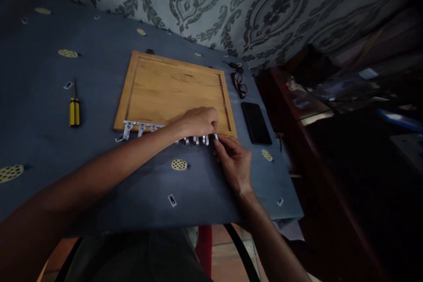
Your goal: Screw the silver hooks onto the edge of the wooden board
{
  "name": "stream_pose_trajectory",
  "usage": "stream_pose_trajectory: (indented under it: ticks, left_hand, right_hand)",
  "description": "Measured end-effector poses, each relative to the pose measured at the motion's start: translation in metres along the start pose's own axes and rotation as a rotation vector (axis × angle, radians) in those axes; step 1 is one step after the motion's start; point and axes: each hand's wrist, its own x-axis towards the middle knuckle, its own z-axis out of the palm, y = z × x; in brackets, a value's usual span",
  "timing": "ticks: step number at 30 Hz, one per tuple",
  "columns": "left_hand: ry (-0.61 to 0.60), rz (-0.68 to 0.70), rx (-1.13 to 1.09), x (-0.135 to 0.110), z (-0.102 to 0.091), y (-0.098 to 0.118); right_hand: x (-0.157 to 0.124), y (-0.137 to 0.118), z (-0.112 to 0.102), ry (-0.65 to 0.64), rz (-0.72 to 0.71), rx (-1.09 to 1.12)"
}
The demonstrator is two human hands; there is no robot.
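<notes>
The flat brown wooden board with a raised rim (178, 88) lies in the middle of the surface (39, 97), which is covered in blue cloth with yellow pineapples. Along its near edge is a row of shiny silver metal hinge-like pieces (142, 128), and their ends poke out past the wood.

The left hand (202, 121) is over the near edge, toward the board's right corner. Its fingers are curled in tight, but I cannot tell if they grip anything. The right hand (232, 152) is just beside it, with thumb and fingers pinched around the small silver end piece (216, 137) of the row.

To the right of the board lies a flat black phone (257, 123). Behind the phone are dark-framed glasses (239, 84), and a small dark bunch of keys (237, 67) is behind those. Well apart, on the left, lies a screwdriver with a yellow and black handle (74, 112). Its thin tip points away from the person.
</notes>
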Motion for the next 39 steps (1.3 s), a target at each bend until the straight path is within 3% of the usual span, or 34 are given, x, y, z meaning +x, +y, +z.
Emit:
stream_pose_trajectory:
  ticks: [6, 18, 39]
  left_hand:
    - [-0.003, -0.001, -0.003, -0.0015, -0.0010, 0.0013]
    - [-0.003, -0.005, -0.013, -0.0015, -0.0016, 0.0011]
    - [0.018, 0.017, 0.011, -0.0029, 0.0009, 0.0028]
  right_hand:
    - [-0.0007, 0.0058, 0.0023, 0.080, 0.061, 0.108]
    - [-0.0009, 0.0068, 0.0056, 0.136, 0.043, 0.155]
    - [0.0026, 0.0053, 0.0032, 0.100, 0.065, 0.175]
